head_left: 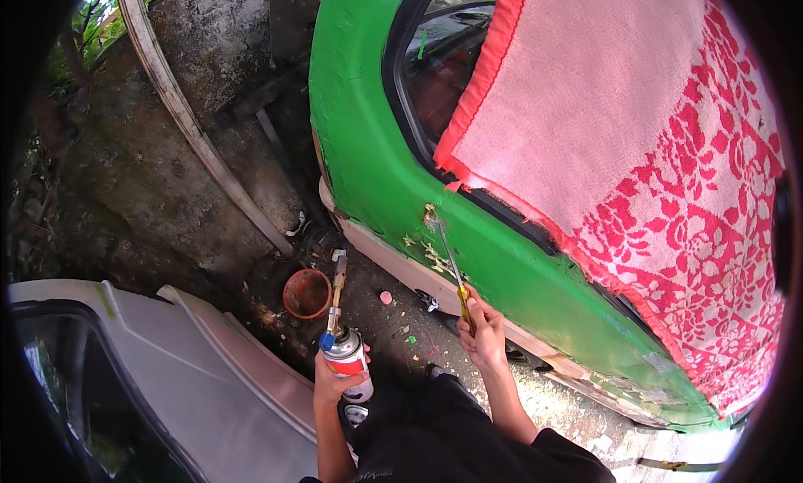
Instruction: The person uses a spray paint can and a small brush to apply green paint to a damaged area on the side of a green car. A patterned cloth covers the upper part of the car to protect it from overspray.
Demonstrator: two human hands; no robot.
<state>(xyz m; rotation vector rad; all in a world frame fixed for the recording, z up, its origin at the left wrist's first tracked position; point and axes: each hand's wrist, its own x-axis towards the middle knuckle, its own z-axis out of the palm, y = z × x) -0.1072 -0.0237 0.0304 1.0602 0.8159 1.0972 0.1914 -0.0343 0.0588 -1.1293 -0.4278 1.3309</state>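
Note:
My left hand [330, 379] is wrapped round the canister of a gas blowtorch [340, 349], a silver, red and white can with a blue knob and a long brass burner tube pointing away from me. No flame can be made out at its nozzle. In my right hand [485, 339] is a screwdriver [462, 296] with a yellow handle, its thin shaft reaching up to the green car body [368, 161]. The tip meets the panel at or beside a small scraped spot below the window. Pale flakes and chipped paint [437, 259] mark the panel near the shaft.
A red and white floral cloth [619, 148] covers the car's windows and roof. At lower left stands a grey vehicle [201, 370]. Between the two are a clay pot [307, 294], a pink cap [386, 297] and scattered debris. A long curved strip [188, 123] leans along the wall.

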